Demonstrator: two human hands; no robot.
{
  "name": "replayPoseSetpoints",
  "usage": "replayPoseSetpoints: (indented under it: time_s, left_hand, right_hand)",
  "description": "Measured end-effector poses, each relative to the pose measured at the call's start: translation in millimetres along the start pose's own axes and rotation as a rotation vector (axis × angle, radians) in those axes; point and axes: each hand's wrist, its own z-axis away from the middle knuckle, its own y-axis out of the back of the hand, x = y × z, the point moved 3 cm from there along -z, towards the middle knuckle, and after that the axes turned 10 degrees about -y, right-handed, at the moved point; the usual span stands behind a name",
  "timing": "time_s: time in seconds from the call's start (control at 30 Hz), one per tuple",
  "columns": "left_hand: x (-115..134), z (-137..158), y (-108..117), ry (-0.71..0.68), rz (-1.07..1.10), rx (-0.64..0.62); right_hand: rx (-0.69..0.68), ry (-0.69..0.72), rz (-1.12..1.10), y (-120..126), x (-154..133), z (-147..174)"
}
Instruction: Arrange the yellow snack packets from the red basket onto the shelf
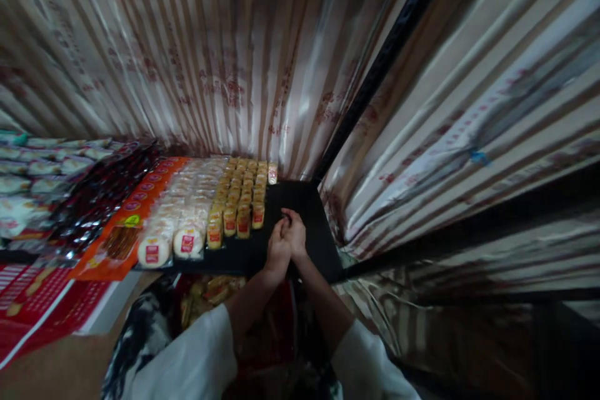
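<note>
Side by side, my left hand and my right hand press against each other just above the black shelf. Their fingers are closed and curled together; whatever lies between them, if anything, is hidden. Nearest to my left hand are rows of small yellow-wrapped snack packs with red labels. A single paler pack sits at the far end of these rows. Left of them lie rows of round white wrapped cakes with red labels.
Further left are an orange snack bag, dark shiny packets and stacked white packets. Striped plastic sheeting hangs behind the shelf, with a black upright post at its corner. Below is an open box of yellow packs.
</note>
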Motion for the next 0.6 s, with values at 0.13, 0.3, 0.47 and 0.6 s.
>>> replayPoseSetpoints:
  time_s: [0.13,0.3,0.47,0.6]
  left_hand:
    - [-5.2,56.0,27.4,-0.086,0.007,-0.097]
    - [-20.0,113.3,67.0,-0.141,-0.003,-0.168]
    - [-63.4,131.6,103.9,0.041,-0.127,-0.175]
    - [-99.7,126.1,135.2,0.261,-0.548,-0.184]
  right_hand:
    - [-0.057,-0.018,-0.14,4.8,3.5,65.4]
    - [-0.178,0.034,-0.09,1.7,12.0,135.7]
    - [-0.461,-0.059,0.245,-19.2,28.7,173.4]
    - [-0.612,-0.16,0.513,-35.4,44.0,183.8]
